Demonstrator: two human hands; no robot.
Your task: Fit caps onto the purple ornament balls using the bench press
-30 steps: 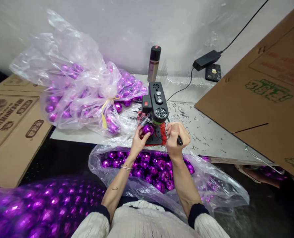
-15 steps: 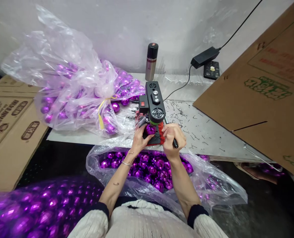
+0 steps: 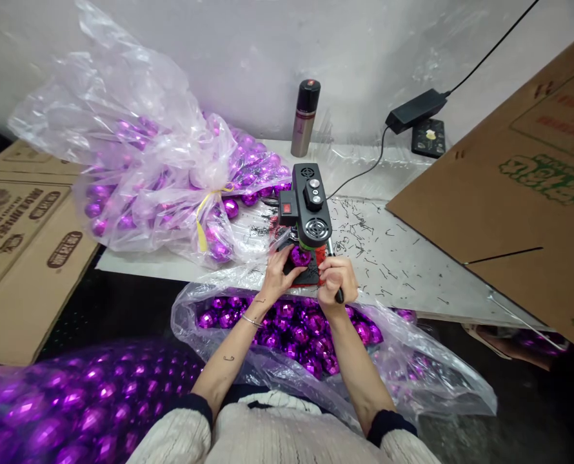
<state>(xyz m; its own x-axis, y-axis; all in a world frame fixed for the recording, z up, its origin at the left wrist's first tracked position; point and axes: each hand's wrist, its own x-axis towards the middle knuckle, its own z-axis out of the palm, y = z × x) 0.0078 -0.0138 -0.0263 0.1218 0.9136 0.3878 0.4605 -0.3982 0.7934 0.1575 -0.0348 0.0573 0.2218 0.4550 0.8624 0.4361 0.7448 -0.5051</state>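
A shiny purple mirror ball (image 3: 300, 256) sits under the head of a small black press-like machine (image 3: 311, 203) on the table. My left hand (image 3: 281, 274) holds the ball from its left and near side, thumb and fingers curved around it. My right hand (image 3: 338, 280) is closed in a fist around the machine's lever (image 3: 339, 296), whose black grip end pokes out below the fingers. Beneath the ball lies the machine's dark base (image 3: 306, 277), with red material around it. Just in front of the table, an open clear bag (image 3: 185, 309) holds many purple balls below my forearms.
A tied plastic bag of purple balls (image 3: 146, 187) lies at the left. Short black bits litter the white table (image 3: 364, 258). Behind stand a metal flask (image 3: 305, 119) and a power adapter (image 3: 416, 109). Cardboard boxes flank both sides, the right one (image 3: 509, 212) jutting over the table.
My right hand has brought the lever slightly down and toward me. The left hand stays at the ball under the machine. The whole view has shifted a little.
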